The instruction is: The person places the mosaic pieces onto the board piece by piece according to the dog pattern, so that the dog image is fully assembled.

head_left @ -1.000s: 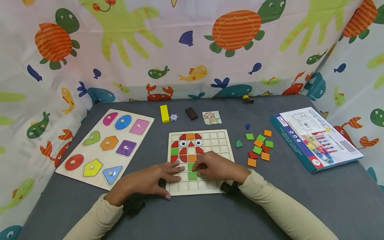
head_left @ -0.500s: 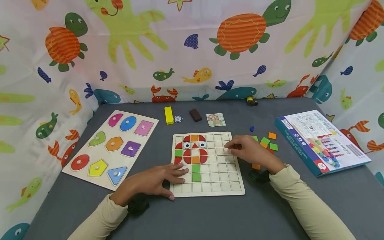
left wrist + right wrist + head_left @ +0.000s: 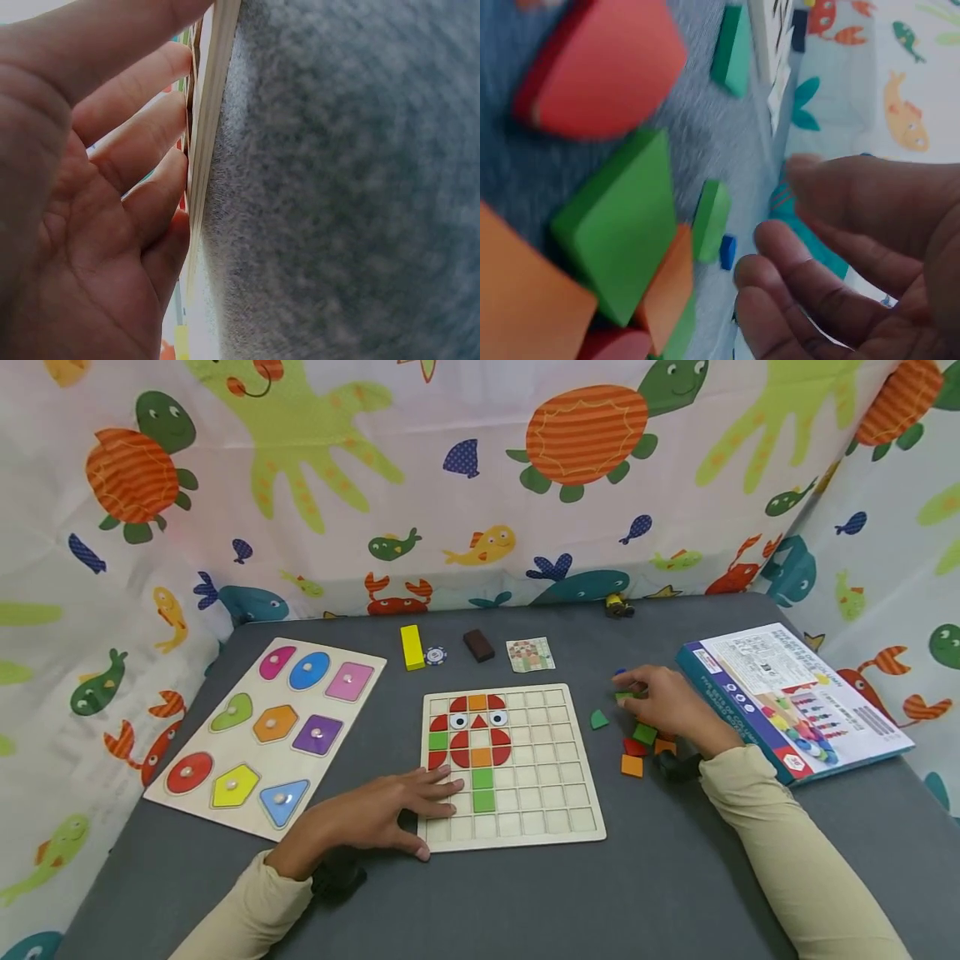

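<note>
My left hand [image 3: 378, 810] lies spread over the left edge of a wooden grid board [image 3: 555, 785], fingertips on its face and thumb at the near corner. The left wrist view shows those fingers against the board's thin side. Red, orange and green tiles with two eye pieces form a figure on the grid, and two green tiles [image 3: 483, 789] sit in a column below. My right hand [image 3: 675, 702] hovers over the loose tiles right of the board. Its thumb and fingers are loosely bent and apart, holding nothing, near a green tile [image 3: 712, 217] and a small blue piece [image 3: 728, 252].
A shape-puzzle board with knobs [image 3: 255, 756] lies at the left. Behind the grid are a yellow block [image 3: 412, 647], a poker chip [image 3: 435, 655], a dark brown block [image 3: 478, 645] and a picture card [image 3: 530, 655]. A flat box [image 3: 795, 702] lies at the right.
My right hand has left the green tiles on the grid and travelled right and away, over the loose tiles. The left hand has stayed on the board's edge.
</note>
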A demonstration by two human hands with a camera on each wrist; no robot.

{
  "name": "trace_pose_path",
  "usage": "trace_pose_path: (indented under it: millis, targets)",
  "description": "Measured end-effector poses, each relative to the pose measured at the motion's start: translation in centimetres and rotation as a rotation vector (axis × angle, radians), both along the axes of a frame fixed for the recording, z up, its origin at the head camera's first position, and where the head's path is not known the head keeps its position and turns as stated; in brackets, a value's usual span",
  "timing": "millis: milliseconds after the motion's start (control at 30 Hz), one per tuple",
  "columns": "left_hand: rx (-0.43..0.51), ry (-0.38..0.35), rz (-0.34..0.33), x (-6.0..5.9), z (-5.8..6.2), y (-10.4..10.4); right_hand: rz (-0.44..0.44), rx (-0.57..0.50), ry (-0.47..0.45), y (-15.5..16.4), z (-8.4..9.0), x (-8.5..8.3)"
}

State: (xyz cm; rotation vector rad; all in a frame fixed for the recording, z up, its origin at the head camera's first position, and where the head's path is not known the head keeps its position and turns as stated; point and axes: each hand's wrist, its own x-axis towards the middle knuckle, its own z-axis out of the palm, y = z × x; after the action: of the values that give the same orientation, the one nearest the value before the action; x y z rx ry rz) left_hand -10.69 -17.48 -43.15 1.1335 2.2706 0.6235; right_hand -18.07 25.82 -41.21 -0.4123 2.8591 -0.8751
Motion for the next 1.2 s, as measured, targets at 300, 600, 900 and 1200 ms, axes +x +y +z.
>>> trace_pose_path:
  millis: [300, 600, 900, 1200]
  targets:
    - [0.008, -0.003, 0.001, 0.0, -0.1, -0.1, 0.032, 0.09, -0.033, 0.0, -0.7, -1.0]
    - [0.01, -0.011, 0.0, 0.0, 0.0, -0.1, 0.043, 0.051, -0.032, -0.5, -0.4, -0.6]
    - [0.031, -0.005, -0.016, -0.1, -0.2, -0.1, 0.051, 0.03, 0.014, -1.5, 0.4, 0.2]
    - [0.03, -0.008, -0.014, -0.1, -0.4, -0.3, 0.112, -0.054, 0.047, -3.7, 1.1, 1.6]
